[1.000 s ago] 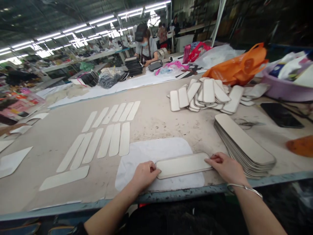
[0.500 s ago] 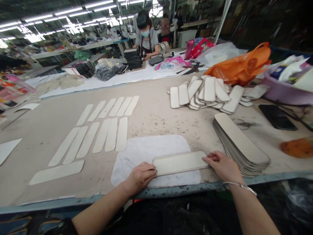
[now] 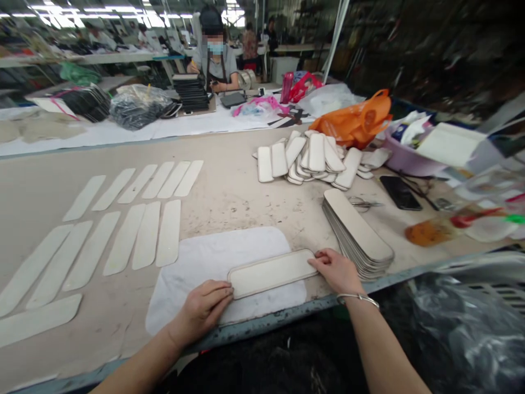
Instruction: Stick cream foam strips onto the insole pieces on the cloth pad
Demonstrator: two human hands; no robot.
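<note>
A long cream panel [image 3: 270, 273] with rounded corners and a darker edge lies over a white sheet [image 3: 184, 268] at the table's front. My left hand [image 3: 205, 306] pinches its left end, fingers closed. At the opposite end, my right hand [image 3: 336, 269] grips the corner between thumb and fingers; a bracelet circles that wrist. Just beyond the right hand rises a neat stack of similar panels [image 3: 359, 224]. Flat pale strips [image 3: 135, 235] are spread in two rows to the left, with one more strip [image 3: 36, 320] lying crosswise in front.
A loose heap of panels [image 3: 315, 153] lies at the back right before an orange bag [image 3: 356, 120]. Scissors [image 3: 361, 203], a black phone [image 3: 400, 192], a purple basin [image 3: 410, 156] and a jar of amber stuff [image 3: 429, 232] are on the right. A masked person [image 3: 215, 65] works opposite.
The camera view has turned to the right, so everything appears shifted left and the jar shows more fully. Both hands keep their hold on the panel's ends.
</note>
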